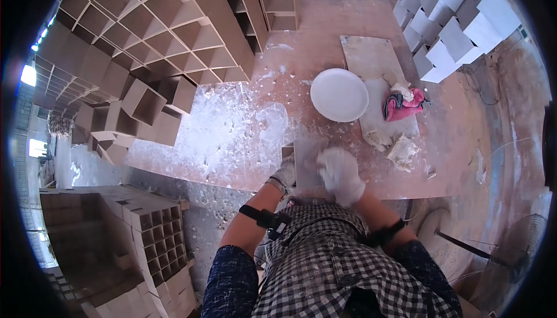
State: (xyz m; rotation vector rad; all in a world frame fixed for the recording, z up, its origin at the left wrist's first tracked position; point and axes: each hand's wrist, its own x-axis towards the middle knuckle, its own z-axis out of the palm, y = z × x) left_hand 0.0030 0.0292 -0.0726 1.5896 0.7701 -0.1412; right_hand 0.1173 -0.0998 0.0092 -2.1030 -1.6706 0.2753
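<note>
A brown board box (pixel 307 164) stands at the near edge of the worktable, right in front of me. My left hand (pixel 284 177), in a whitish knit glove, grips its left side; the fingers are partly hidden behind the box wall. Over the right part of the box's top face lies my right hand (pixel 342 176), also gloved and smeared by motion. Whether its fingers hold anything cannot be made out. Beyond the box is a white round dish (pixel 339 95), apart from both hands.
A pale board (pixel 371 54) carries a pink and dark cloth (pixel 404 108). Crumpled whitish rags (pixel 403 152) lie nearby. Brown open boxes (pixel 156 22) are stacked at far left, with more (pixel 156 231) at near left. White boxes (pixel 447 22) fill the far right. A fan (pixel 525 239) stands near right.
</note>
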